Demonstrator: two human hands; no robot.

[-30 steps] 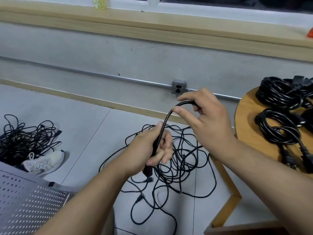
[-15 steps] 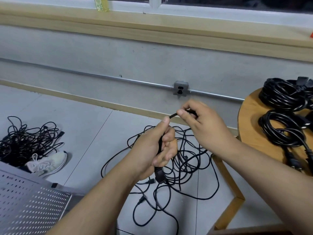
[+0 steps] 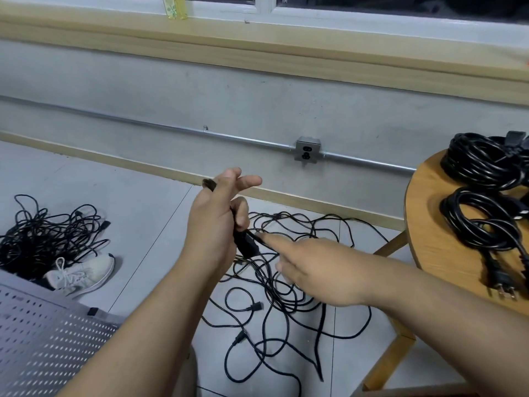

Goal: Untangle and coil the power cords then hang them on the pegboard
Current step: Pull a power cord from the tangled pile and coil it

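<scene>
My left hand [image 3: 217, 222] is raised over the floor and grips a black power cord [image 3: 246, 245] just above its plug end, lower fingers curled round it, thumb and index finger loose on top. My right hand [image 3: 315, 267] reaches down and left below it, index finger straight, its tip touching the cord beside the plug. The rest of that cord lies in a loose tangle [image 3: 289, 224] on the floor under both hands. A grey perforated pegboard [image 3: 43, 339] lies at the bottom left.
A second tangled pile of black cords [image 3: 43, 239] lies at the left beside a white shoe [image 3: 83, 273]. A round wooden table [image 3: 429, 239] at the right carries coiled cords [image 3: 486, 222]. A wall outlet [image 3: 307, 151] sits on the conduit ahead.
My right hand let go of the loop it pinched near the top and dropped down to the cord beside the plug. My left hand rose slightly and kept its grip.
</scene>
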